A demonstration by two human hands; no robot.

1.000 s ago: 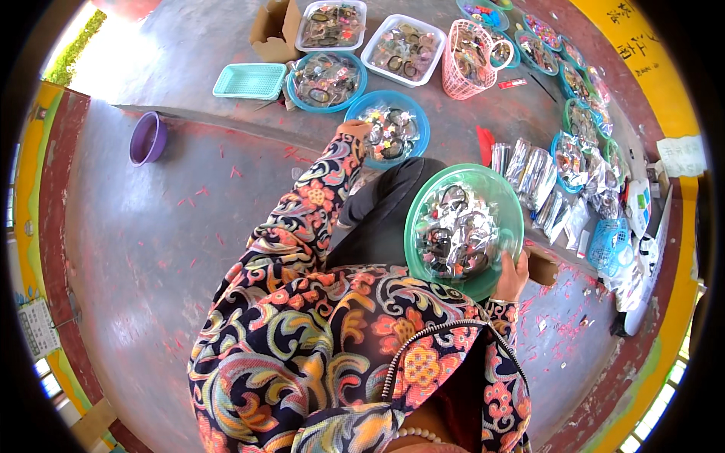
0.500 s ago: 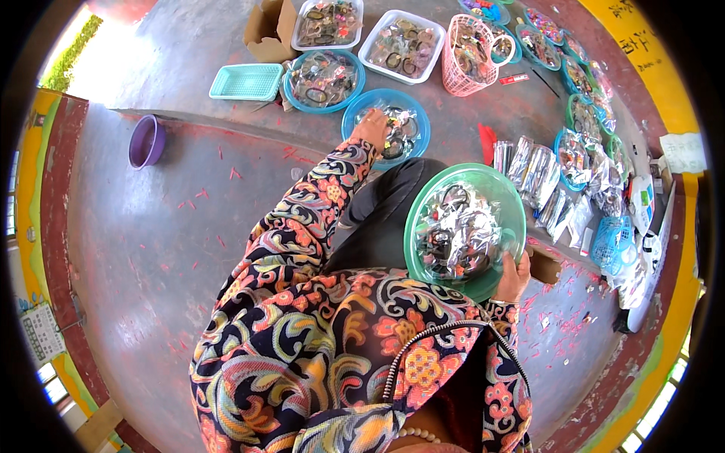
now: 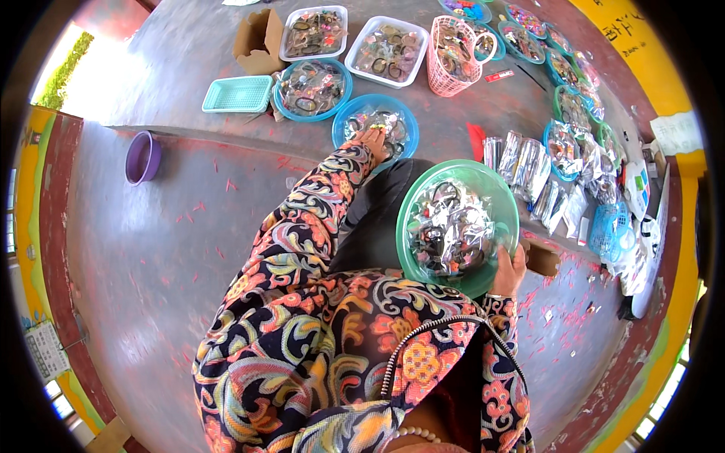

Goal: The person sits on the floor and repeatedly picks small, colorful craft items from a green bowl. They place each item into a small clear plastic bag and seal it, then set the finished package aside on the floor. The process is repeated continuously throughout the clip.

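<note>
In the green basin lie clear packets of dark bands

head | worn left fisheye, upright | looks down over jacket, close | floor farther off

Shows a smooth grey floor littered with small red scraps, with more litter at right, and steps up to a raised grey platform, faintly stained red. Carries a dark red band low along the left wall, with yellow paint bordering a similar band at right, dark lettering at upper right and a printed chart at lower left. Admits bright daylight through an opening at upper left, with green foliage beyond, and through windows at lower right.
</note>
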